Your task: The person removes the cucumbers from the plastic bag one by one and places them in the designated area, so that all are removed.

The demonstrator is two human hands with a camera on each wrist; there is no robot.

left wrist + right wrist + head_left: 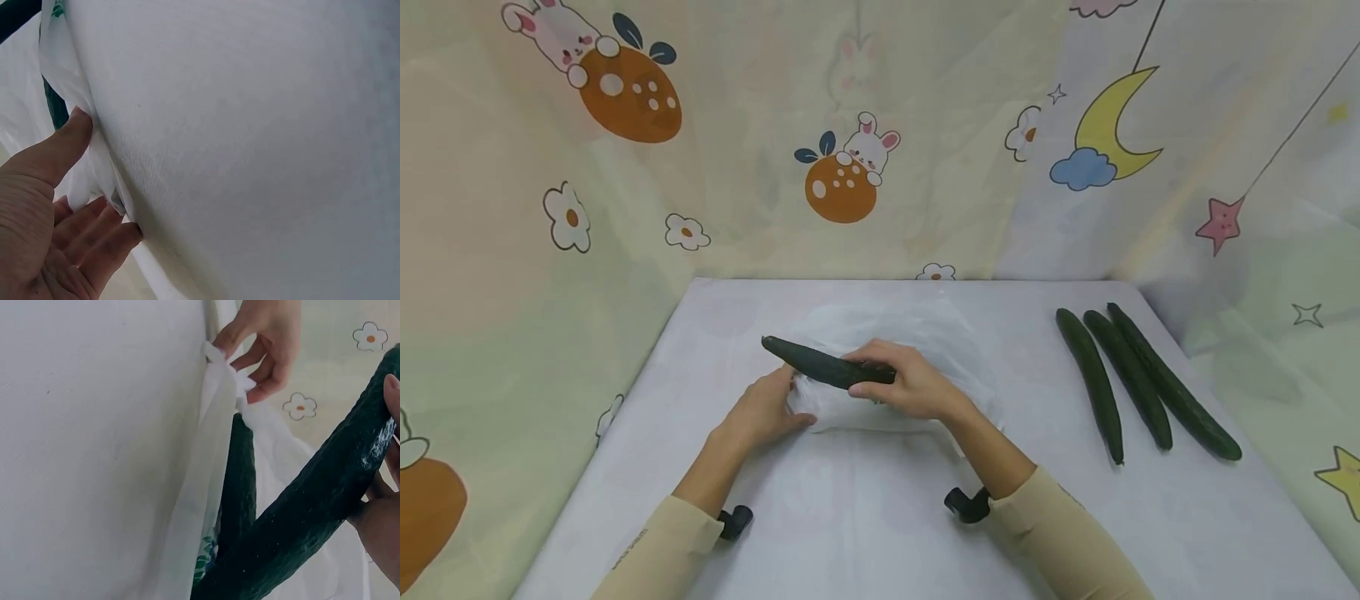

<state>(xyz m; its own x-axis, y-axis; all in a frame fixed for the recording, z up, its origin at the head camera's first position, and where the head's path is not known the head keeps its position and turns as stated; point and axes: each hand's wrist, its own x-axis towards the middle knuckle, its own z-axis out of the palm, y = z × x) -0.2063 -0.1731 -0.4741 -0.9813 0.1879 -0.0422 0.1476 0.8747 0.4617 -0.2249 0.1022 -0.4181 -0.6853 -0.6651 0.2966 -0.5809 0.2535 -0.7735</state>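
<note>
Three loose cucumbers [1129, 379] are lying close together on the right side of the white table [857, 533], all slanting much the same way. Nearer the middle, the right hand [910, 382] is clamping its thumb and fingers round the held cucumber [812, 362], which is tilting above a thin white plastic bag [842, 415], one tip pointing toward the left. The left hand [760, 412] is touching the edge of the bag, its thumb and fingers standing apart along the rim (I cannot tell how firmly they are pressing). Within the bag, as the right wrist view is showing, another cucumber [237, 481] is resting close to some green print [203, 559]; the held one is crossing in front of it, and I cannot tell how far its lower end is reaching inside. Behind the table, a cloth backdrop [955, 192] is displaying rabbits, flowers and a moon.
</note>
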